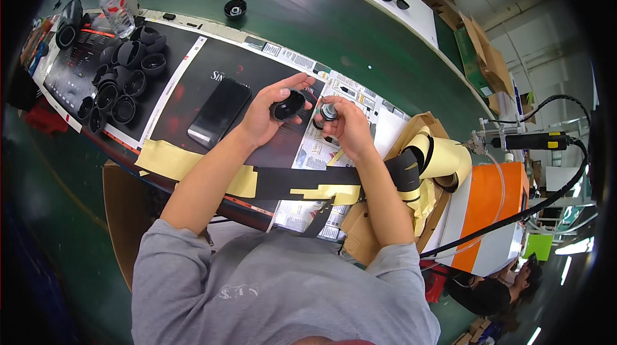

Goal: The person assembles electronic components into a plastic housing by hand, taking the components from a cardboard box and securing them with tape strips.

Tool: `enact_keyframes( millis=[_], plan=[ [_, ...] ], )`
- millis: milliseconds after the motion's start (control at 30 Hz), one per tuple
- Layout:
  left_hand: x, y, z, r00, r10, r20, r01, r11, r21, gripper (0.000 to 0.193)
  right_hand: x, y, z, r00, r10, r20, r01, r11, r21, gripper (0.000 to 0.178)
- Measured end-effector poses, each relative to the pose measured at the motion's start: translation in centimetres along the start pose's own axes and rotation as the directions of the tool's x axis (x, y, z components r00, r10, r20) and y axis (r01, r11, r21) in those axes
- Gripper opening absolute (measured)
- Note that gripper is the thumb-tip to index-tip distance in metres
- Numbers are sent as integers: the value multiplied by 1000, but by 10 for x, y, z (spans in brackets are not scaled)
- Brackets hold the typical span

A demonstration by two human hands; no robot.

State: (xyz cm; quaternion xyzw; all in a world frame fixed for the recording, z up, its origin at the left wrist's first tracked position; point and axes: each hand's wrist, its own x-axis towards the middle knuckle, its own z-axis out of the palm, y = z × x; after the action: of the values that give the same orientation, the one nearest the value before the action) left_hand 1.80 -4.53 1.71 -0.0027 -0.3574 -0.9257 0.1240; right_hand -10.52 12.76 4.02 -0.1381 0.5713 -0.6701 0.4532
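Note:
My left hand [265,112] is closed around a black round cup-shaped housing [288,106], its hollow side facing right. Close beside it, my right hand [349,124] pinches a small round silver-and-black part [328,111] between thumb and fingers. The two pieces are apart, with a short gap between them. Below my forearms runs a strip of yellow backing paper with black tape pieces [275,182] on it. A black smartphone [220,111] lies on the dark mat, left of my left hand.
Several black housings [130,54] are heaped at the left, near a clear plastic bottle [116,7]. Another housing [235,9] sits on the green surface [289,4] beyond. A yellow paper roll [443,160] rests in a cardboard box at right, near an orange-and-white machine [491,203] and black cable.

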Motion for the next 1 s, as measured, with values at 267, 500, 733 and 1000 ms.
enact_keyframes(
  millis=[267,500,733,1000],
  plan=[
    [4,0,0,997,-38,-60,39,999,28,67,2,16,-3,927,-278,-250,293,956,20,23],
    [3,-19,5,967,-254,31,256,963,-86,62,2,28,5,885,-431,-176,417,902,-113,24],
    [6,-19,0,964,-262,44,265,955,-133,62,-2,13,6,659,-752,28,516,425,-744,31],
    [6,-12,8,941,-337,-7,330,924,-194,59,-8,-10,-3,715,-698,-31,446,490,-749,22]
  ],
)
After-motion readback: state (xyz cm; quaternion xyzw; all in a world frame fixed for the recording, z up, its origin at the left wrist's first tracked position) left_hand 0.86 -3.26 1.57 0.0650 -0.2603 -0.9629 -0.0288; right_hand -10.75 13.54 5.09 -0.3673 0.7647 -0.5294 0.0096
